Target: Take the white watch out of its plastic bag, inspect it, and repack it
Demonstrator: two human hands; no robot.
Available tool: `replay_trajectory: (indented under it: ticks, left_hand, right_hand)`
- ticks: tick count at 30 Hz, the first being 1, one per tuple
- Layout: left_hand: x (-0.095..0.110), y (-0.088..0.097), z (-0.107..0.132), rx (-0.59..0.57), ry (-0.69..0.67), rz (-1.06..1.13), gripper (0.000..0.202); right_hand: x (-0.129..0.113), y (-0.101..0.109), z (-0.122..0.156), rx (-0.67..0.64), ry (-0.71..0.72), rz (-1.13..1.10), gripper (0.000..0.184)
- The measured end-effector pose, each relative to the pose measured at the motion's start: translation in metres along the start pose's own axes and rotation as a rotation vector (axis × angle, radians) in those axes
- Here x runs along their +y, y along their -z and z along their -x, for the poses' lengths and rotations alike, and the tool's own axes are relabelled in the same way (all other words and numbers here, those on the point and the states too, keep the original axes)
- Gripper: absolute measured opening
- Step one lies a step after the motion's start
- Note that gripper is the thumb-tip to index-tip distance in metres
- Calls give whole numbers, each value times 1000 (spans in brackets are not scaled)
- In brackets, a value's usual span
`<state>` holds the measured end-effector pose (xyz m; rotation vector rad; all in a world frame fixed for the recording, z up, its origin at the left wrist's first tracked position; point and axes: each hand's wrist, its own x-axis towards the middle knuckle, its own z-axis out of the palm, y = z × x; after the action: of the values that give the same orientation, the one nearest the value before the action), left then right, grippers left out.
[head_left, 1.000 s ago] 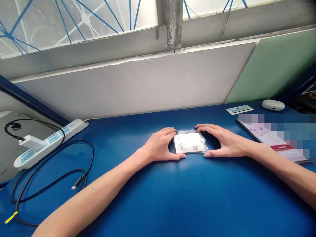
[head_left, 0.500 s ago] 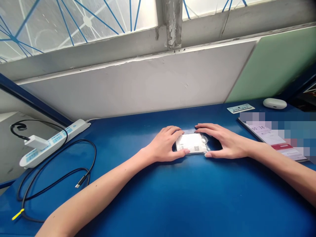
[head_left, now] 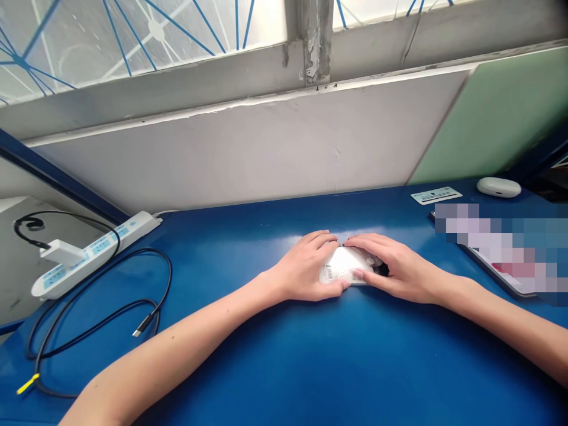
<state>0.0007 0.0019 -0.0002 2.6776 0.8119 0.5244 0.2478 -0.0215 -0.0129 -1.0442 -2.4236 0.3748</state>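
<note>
A small flat white package (head_left: 344,261) in clear plastic lies on the blue tabletop, with a barcode on its left part. My left hand (head_left: 310,267) grips its left end, the thumb along the near edge and the fingers behind the far edge. From the other side my right hand (head_left: 402,269) closes round the right end, its thumb on the near right part and its fingers over the far edge. The right end is largely covered by that hand.
On the left lie a white power strip (head_left: 100,251) with a charger (head_left: 63,252) plugged in and a coiled black cable (head_left: 144,324). At right are a partly blurred-out phone (head_left: 510,278), a card (head_left: 436,195) and a white earbud case (head_left: 499,187). A wall panel (head_left: 248,157) rises behind.
My right hand has moved left and closed onto the package, covering the QR code seen before. My left hand keeps its grip, slightly farther right and lower in the view.
</note>
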Motion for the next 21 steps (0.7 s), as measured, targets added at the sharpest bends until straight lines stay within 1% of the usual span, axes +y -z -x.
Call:
replay_trajectory:
  ticks: [3, 6, 9, 12, 14, 17, 21]
  left_hand:
    - [0, -3, 1, -3, 8, -9, 61]
    - [0, -3, 2, -14, 18, -28, 61]
    - [2, -2, 2, -28, 29, -45, 60]
    - [4, -1, 2, -32, 38, -61, 57]
    - [4, -2, 2, -11, 56, -73, 56]
    - [3, -4, 3, 31, 81, -82, 55]
    - [1, -4, 2, 43, 56, -66, 53]
  right_hand:
    - [1, 0, 0, 6, 16, -27, 38]
    - [5, 2, 0, 0, 33, -47, 42]
    - [6, 4, -1, -17, 20, -54, 47]
    - [5, 2, 0, -23, 8, -40, 45]
    - [4, 0, 1, -18, 6, -19, 43]
    - [3, -3, 2, -38, 26, 19, 48]
    - [6, -4, 3, -49, 56, 12, 46]
